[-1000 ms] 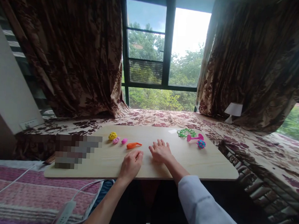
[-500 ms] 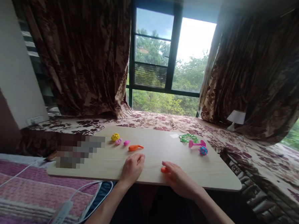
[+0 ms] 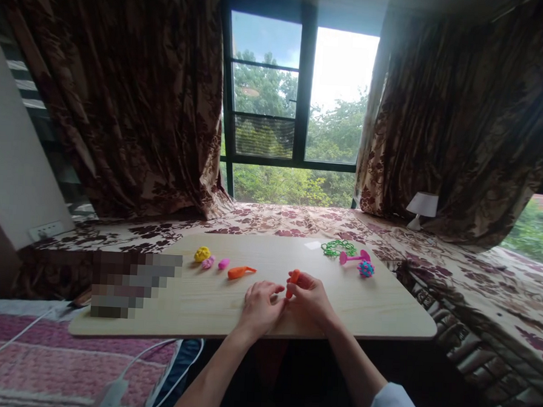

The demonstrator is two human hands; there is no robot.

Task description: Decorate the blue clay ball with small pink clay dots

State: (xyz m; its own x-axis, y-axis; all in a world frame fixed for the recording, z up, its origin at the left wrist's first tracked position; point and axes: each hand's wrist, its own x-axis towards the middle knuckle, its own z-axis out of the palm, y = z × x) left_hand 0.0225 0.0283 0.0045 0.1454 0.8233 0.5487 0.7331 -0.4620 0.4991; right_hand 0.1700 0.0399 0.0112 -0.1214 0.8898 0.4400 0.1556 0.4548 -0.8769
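Note:
My right hand (image 3: 311,296) pinches a small orange balloon (image 3: 292,280) upright over the wooden board (image 3: 384,309). My left hand (image 3: 261,305) sits right beside it, fingers curled toward the balloon's lower end; whether they touch it I cannot tell. Just beyond my hands another orange balloon (image 3: 239,272) lies flat on the board. To its left are a pink piece (image 3: 223,263), a lighter pink piece (image 3: 208,262) and a yellow lump (image 3: 202,254).
At the board's far right lie green loops (image 3: 337,247), a pink pump-like tool (image 3: 354,256) and a blue-and-pink ball (image 3: 365,268). A blurred patch (image 3: 133,281) covers the left of the board. A power strip (image 3: 111,395) and cables lie at lower left. A small lamp (image 3: 420,208) stands by the curtain.
My right hand went from flat on the board to its front edge, took up a small orange balloon and brought it up beside my left hand, which shifted right to meet it.

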